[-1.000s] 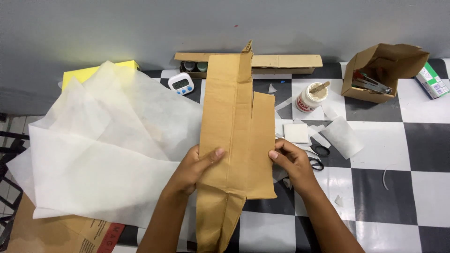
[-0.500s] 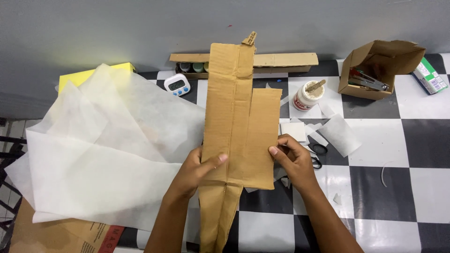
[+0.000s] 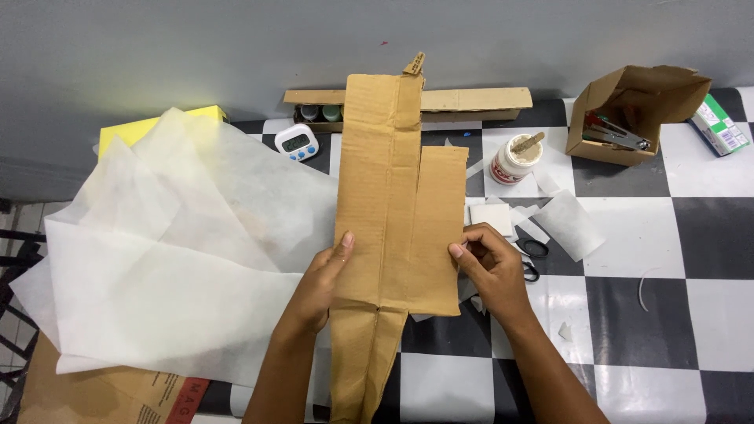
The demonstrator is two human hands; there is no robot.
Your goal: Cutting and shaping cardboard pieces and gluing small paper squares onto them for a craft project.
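Observation:
A long flattened piece of brown cardboard (image 3: 397, 196) lies lengthwise on the black and white checkered table (image 3: 628, 235), with a folded flap on its right side. My left hand (image 3: 320, 286) rests flat on the cardboard's left edge, thumb on top. My right hand (image 3: 491, 267) pinches the right edge of the flap between thumb and fingers.
Large sheets of white tissue paper (image 3: 165, 259) cover the table's left. A small digital timer (image 3: 297, 143), a white glue jar with a stick (image 3: 512, 161), scissors (image 3: 532, 251), paper scraps, an open cardboard box (image 3: 628, 110) and a long cardboard tray (image 3: 471, 100) lie behind and right.
The cardboard has shifted slightly and lies flatter on the table. My left thumb has slid toward the cardboard's left edge; my right hand stays on the flap's edge.

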